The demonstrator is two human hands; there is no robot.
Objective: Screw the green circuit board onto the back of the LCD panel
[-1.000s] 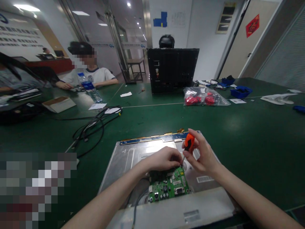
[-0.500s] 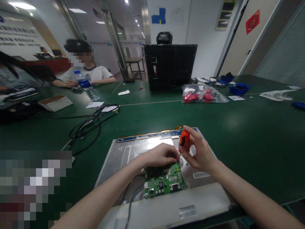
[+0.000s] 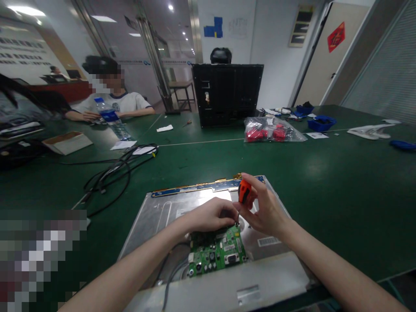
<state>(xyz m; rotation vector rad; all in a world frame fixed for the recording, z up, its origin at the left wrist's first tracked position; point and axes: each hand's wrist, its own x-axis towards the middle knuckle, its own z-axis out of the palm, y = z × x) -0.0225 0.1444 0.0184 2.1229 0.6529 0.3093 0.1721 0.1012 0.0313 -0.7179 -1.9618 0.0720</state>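
Right hand (image 3: 264, 211) grips an orange screwdriver (image 3: 244, 191), shaft at the far right corner of the circuit board (image 3: 218, 253) on the metal panel (image 3: 152, 223); left hand's (image 3: 211, 215) hold undetermined. Board judged light, stiff, fragile, best held by edges; left hand obstructs the far one, grey cable (image 3: 167, 289) alongside.

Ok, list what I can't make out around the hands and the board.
All in the head view:
- Tip of the orange screwdriver: too small to tell whether it sits in a screw.
- Anything the left hand pinches: hidden by its fingers.
- Upper edge of the green board: partly behind that hand.
- Barcode label: too small to read.
- Grey cable: bottom edge cuts it off.
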